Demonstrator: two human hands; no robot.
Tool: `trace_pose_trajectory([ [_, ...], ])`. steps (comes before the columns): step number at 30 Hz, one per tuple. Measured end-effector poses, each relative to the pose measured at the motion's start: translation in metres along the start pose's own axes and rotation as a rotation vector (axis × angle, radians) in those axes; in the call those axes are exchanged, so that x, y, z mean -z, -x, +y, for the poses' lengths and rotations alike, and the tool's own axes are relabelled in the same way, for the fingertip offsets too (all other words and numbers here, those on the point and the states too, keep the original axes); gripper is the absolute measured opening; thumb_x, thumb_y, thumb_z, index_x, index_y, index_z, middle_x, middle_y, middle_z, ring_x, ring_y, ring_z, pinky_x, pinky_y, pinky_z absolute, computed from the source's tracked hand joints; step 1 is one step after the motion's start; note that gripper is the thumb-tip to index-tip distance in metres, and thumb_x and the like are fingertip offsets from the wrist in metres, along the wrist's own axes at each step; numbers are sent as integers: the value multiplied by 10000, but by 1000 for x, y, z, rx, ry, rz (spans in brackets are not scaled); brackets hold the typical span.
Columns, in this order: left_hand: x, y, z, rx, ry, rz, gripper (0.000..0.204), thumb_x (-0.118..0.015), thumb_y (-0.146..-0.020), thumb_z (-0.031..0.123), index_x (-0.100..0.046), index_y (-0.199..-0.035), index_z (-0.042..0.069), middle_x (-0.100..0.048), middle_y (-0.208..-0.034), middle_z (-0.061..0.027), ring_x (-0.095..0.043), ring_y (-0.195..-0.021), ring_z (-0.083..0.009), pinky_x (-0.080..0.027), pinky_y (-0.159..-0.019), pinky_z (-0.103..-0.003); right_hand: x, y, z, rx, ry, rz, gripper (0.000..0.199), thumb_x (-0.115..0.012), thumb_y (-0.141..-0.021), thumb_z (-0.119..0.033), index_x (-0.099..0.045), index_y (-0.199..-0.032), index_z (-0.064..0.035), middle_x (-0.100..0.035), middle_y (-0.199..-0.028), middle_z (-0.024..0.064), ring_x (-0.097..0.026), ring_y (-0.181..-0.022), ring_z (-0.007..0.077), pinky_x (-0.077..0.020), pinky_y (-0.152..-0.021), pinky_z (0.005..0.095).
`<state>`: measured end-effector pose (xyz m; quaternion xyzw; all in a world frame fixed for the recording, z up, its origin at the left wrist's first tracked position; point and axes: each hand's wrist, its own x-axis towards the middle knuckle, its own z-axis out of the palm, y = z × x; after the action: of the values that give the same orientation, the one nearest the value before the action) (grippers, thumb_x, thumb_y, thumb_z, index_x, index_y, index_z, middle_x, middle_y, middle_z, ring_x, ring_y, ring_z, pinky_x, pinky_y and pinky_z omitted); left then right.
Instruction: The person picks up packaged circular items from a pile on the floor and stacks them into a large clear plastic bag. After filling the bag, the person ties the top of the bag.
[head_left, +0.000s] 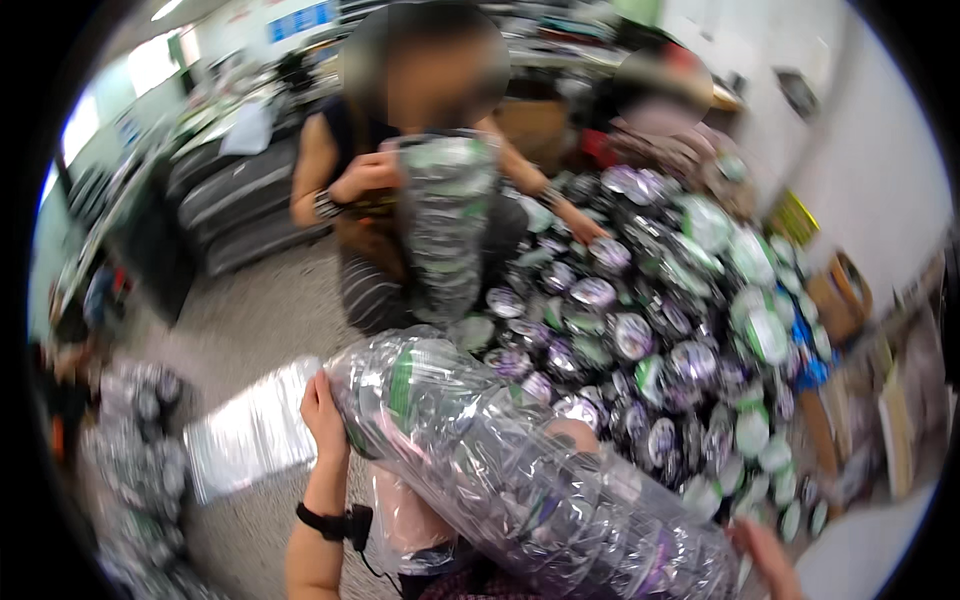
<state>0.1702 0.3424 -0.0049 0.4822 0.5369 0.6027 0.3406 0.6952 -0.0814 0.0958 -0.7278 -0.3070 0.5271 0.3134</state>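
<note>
Holding a long clear bag (pixel 470 430) of round containers, slanted down to the right in front of the body.

From far left: filled bags (pixel 140 480) along the floor, then a flat shiny stack of plastic (pixel 250 432). Next, left hand (pixel 328 415), curled and pinching the long clear bag's upper end. Beyond, at centre, a co-worker (pixel 365 220), one hand gripping an upright stuffed bag (pixel 448 220), the other on a large heap of containers (pixel 610 320). Lower right, right hand (pixel 765 560), blurred, at the long clear bag's lower end; cannot tell whether pinching or merely touching.
</note>
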Motion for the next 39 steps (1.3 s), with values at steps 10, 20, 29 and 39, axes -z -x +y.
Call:
trace_pose_trajectory([
  [10,138,56,115,407,-240,-481,268,-544,-926,243,-676,-1056,49,-664,-842,-20,-586,-748,-81,-472,-663,-245,51,173,78,68,-467,649,557,-384,-964,-410,-290,-1416,-99,-290,-1452,176,-295,-1329,331,-287,-1079,468],
  [20,198,115,141,226,-162,-405,291,-577,-908,244,-631,-1158,103,-589,-776,-12,-516,-703,-100,-447,-713,-249,-218,104,-342,705,766,-541,464,-599,-881,-282,-519,-1235,7,-633,-1099,119,-599,-984,152,-463,-868,263],
  [29,172,317,-36,-293,-426,192,188,-494,-931,152,-555,-963,-23,-563,-801,-69,-512,-694,-178,-439,-607,-284,-441,-156,-284,849,603,-847,622,-533,-910,-438,-368,-1381,-65,-596,-1138,87,-570,-986,172,-441,-876,291],
  [39,110,240,-15,34,977,328,877,-603,-864,385,10,-1449,160,-269,-1422,-163,-373,-1268,-315,-337,-1027,-458,-442,-156,-255,610,656,-1085,723,-428,-935,-494,-183,-1444,-42,-258,-1469,161,-262,-1347,259,-228,-1086,334],
])
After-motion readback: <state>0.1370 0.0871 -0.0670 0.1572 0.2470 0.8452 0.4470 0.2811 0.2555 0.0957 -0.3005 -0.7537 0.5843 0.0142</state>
